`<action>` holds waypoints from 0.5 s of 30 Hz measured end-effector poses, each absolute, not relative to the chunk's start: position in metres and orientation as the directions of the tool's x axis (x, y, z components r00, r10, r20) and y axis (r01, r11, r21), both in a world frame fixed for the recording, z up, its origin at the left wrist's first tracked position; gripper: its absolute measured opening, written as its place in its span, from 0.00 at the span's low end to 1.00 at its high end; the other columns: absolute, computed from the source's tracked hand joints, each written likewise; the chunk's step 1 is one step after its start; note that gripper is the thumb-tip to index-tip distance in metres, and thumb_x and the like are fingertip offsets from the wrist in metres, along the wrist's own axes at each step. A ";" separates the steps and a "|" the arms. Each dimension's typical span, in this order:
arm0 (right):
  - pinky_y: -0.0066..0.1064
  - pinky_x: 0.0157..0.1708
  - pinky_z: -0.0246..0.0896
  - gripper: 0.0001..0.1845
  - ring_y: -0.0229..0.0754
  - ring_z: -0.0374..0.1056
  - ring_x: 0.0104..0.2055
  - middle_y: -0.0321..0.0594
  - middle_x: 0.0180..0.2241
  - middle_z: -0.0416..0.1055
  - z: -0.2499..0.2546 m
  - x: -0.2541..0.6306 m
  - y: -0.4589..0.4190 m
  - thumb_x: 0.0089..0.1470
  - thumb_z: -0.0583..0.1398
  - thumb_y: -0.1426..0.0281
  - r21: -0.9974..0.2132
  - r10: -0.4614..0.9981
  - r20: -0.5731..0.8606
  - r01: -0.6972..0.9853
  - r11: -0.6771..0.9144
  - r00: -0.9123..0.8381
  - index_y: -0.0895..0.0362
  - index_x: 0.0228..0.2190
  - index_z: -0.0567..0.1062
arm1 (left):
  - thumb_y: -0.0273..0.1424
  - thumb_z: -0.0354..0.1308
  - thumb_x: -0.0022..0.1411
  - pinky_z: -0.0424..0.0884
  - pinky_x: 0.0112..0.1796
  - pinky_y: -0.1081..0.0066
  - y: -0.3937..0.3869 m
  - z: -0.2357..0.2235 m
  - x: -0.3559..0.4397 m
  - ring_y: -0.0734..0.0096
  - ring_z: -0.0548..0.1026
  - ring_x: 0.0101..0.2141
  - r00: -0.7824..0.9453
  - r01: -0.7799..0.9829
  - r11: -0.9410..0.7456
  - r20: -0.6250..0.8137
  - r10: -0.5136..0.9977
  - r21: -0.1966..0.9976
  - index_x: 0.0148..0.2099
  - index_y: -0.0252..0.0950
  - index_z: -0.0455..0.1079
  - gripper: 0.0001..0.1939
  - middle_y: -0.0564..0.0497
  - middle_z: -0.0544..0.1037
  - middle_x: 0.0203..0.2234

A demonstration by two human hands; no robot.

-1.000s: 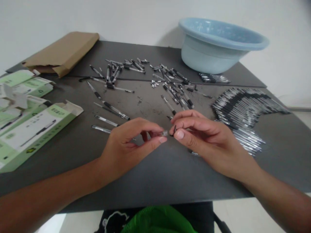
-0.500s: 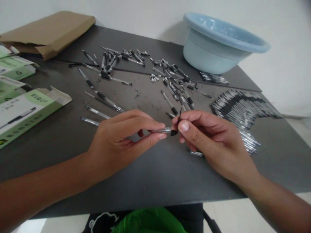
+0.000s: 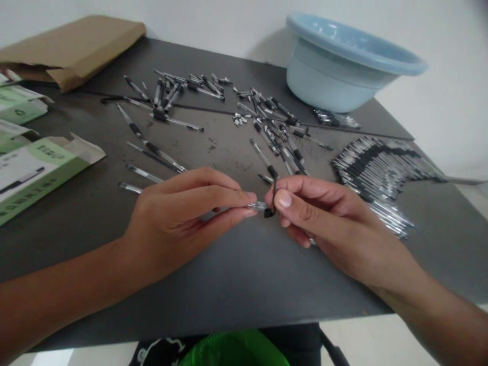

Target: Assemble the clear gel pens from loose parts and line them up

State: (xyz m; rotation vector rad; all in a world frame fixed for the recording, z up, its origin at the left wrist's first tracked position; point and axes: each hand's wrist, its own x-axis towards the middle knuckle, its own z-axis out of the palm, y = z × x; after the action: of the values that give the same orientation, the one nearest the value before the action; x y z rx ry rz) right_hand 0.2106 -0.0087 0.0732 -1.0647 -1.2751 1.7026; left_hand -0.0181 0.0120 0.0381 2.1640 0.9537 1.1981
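Between thumb and fingers, my left hand (image 3: 190, 218) pinches a clear pen barrel (image 3: 260, 205), most of it hidden in the hand. My right hand (image 3: 328, 218) pinches a black pen clip piece (image 3: 273, 195), whose thin clip points upward. Its black plug end meets the end of the barrel; how deep it sits I cannot tell. Beneath my right fingers shows the tip of another clear pen part (image 3: 312, 241). Close to my left hand lie clear pen barrels (image 3: 143, 173) and pens with black grips (image 3: 152, 147).
A loose heap of pen parts (image 3: 276, 132) and small silver tips (image 3: 239, 119) covers the table's middle. Neat rows of pens (image 3: 385, 162) lie right. A blue basin (image 3: 339, 76) stands behind them. At left are green-white pen boxes (image 3: 49, 168) and a brown carton (image 3: 84, 46).
The black clip piece, first apart from the barrel, now meets its end, and its clip has turned upright. The view has shifted, with the boxes sliding left.
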 end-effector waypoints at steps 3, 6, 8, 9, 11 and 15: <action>0.17 0.23 0.56 0.07 0.28 0.59 0.27 0.31 0.29 0.69 0.070 0.212 -0.007 0.66 0.66 0.63 -0.955 0.883 -0.223 -0.089 -0.283 -0.413 0.51 0.39 0.84 | 0.28 0.69 0.66 0.76 0.38 0.74 0.012 0.038 -0.019 0.70 0.83 0.37 0.409 0.337 -0.656 0.523 0.748 0.675 0.45 0.51 0.83 0.10 0.57 0.85 0.40; 0.17 0.20 0.53 0.09 0.28 0.59 0.25 0.30 0.26 0.68 0.070 0.213 -0.004 0.64 0.66 0.61 -0.932 0.863 -0.284 -0.092 -0.351 -0.418 0.53 0.38 0.83 | 0.28 0.69 0.66 0.76 0.42 0.75 0.014 0.040 -0.020 0.70 0.83 0.39 0.461 0.349 -0.681 0.515 0.723 0.644 0.46 0.49 0.81 0.09 0.57 0.86 0.41; 0.18 0.19 0.50 0.11 0.28 0.58 0.23 0.30 0.23 0.68 0.071 0.213 -0.002 0.64 0.66 0.59 -0.915 0.841 -0.323 -0.083 -0.394 -0.434 0.54 0.36 0.82 | 0.28 0.67 0.68 0.76 0.42 0.75 0.015 0.041 -0.020 0.70 0.83 0.39 0.498 0.370 -0.689 0.493 0.713 0.623 0.47 0.47 0.80 0.08 0.57 0.86 0.41; 0.18 0.18 0.49 0.12 0.28 0.57 0.21 0.29 0.21 0.67 0.071 0.213 -0.001 0.64 0.66 0.58 -0.908 0.832 -0.338 -0.079 -0.410 -0.440 0.54 0.35 0.81 | 0.28 0.66 0.69 0.76 0.41 0.75 0.015 0.041 -0.019 0.70 0.83 0.39 0.513 0.382 -0.681 0.470 0.718 0.624 0.48 0.46 0.79 0.08 0.57 0.86 0.41; 0.19 0.17 0.47 0.15 0.28 0.56 0.19 0.29 0.17 0.65 0.071 0.213 0.001 0.63 0.66 0.57 -0.900 0.827 -0.358 -0.075 -0.429 -0.434 0.55 0.31 0.80 | 0.29 0.63 0.71 0.76 0.37 0.75 0.014 0.041 -0.019 0.71 0.83 0.34 0.524 0.371 -0.626 0.402 0.751 0.686 0.49 0.45 0.77 0.06 0.57 0.86 0.37; 0.20 0.16 0.43 0.18 0.28 0.51 0.16 0.27 0.14 0.61 0.069 0.212 0.001 0.59 0.68 0.57 -0.888 0.836 -0.371 -0.109 -0.447 -0.405 0.57 0.26 0.78 | 0.32 0.56 0.76 0.76 0.28 0.75 0.008 0.038 -0.014 0.72 0.82 0.24 0.525 0.194 -0.303 0.162 0.836 0.933 0.48 0.41 0.74 0.06 0.55 0.84 0.27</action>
State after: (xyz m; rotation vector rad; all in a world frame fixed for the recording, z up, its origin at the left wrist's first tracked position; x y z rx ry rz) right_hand 0.2121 0.0009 0.0688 -1.1506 -1.0862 1.9115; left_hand -0.0143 0.0077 0.0384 1.7924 0.8585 0.8268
